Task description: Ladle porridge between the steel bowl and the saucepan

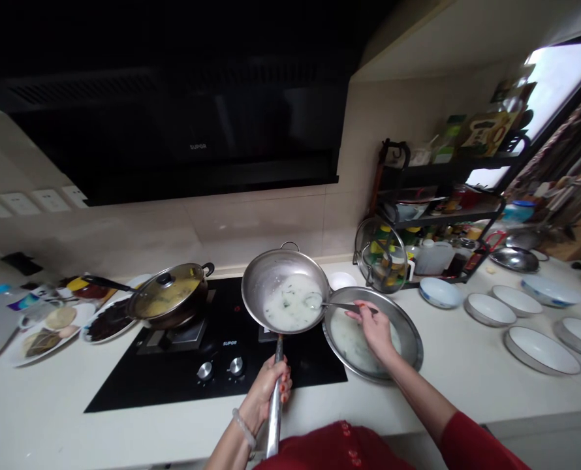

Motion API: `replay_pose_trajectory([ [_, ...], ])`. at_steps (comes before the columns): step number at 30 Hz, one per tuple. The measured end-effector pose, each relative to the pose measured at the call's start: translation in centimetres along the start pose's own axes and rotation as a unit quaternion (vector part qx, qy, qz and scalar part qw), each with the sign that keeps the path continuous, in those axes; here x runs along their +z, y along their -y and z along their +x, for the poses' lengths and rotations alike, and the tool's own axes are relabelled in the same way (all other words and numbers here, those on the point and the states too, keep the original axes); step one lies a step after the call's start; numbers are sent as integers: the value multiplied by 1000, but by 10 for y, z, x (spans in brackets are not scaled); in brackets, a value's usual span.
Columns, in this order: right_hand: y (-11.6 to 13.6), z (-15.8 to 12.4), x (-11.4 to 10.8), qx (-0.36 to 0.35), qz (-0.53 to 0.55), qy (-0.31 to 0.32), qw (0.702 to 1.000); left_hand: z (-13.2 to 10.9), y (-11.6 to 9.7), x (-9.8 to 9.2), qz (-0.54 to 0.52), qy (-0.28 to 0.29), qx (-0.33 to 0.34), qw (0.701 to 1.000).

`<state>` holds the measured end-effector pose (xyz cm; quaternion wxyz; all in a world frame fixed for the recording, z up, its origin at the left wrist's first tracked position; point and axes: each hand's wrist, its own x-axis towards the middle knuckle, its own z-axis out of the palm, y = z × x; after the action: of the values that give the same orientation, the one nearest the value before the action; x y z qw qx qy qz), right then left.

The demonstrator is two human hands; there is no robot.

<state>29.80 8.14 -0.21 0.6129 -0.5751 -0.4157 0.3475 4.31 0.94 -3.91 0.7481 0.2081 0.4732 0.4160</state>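
Nearest, the left hand (269, 391) has its fingers clenched round the long handle of a steel wok (271, 274) over the black hob (173, 372); white liquid lies inside; the right hand (376, 329) grasps a ladle (339, 305) dipped in it, above a steel basin (414, 339) on the desk (467, 372), touching the wok's right; a lidded pot (170, 300) sits left.

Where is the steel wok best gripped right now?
Probably the long handle of the wok, from the near side, fist wrapped round as the left hand has it. It points at the person, clear of the white liquid; the small loop on the far rim would mean reaching across. The right hand holds a ladle.
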Motion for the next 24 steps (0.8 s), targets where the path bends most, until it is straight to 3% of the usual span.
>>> replay_pose_trajectory([
  [4,6,2,-3,14,28,-15,999,-1,0,2,8,-5,3,1000],
  [11,11,1,-6,-9,-13,5,1000,-1,0,3,10,-7,5,1000],
  [18,10,2,-5,30,111,-55,992,2,3,0,21,-8,7,1000],
  [24,21,-3,-13,50,166,-65,983,2,5,0,20,-12,9,1000],
])
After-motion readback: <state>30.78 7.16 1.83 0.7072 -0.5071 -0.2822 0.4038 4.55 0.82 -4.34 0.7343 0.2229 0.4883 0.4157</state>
